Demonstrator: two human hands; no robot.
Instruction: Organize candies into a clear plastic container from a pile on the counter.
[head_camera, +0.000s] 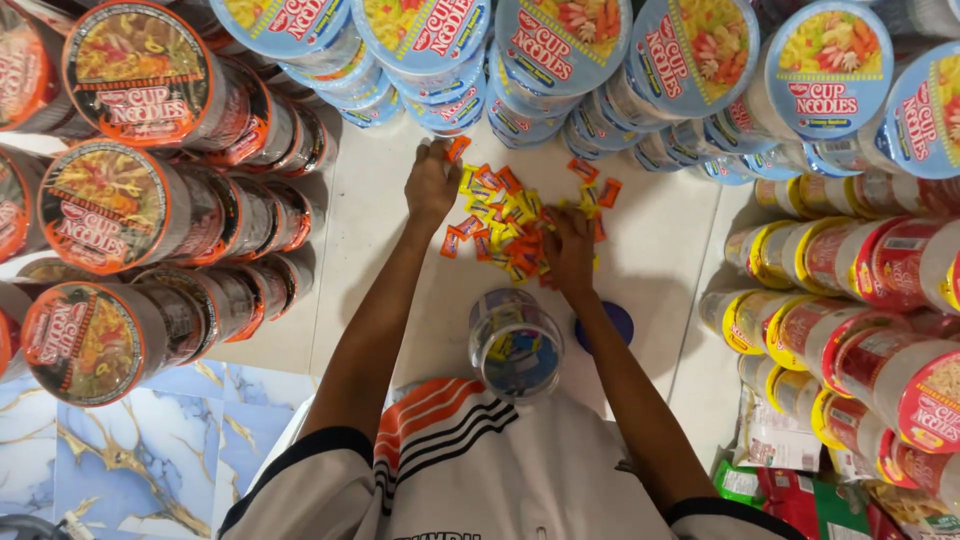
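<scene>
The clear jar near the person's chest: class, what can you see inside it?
Inside the clear jar lie a few yellow and blue wrapped sweets, seen through its open top. How many sit at the bottom cannot be told; reflections blur them.

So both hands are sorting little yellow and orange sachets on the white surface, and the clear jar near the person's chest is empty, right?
Not quite. In the head view the clear jar is not empty: yellow sachets show inside it. The rest holds: the left hand and right hand are on the yellow and orange sachets on the white surface.
</scene>
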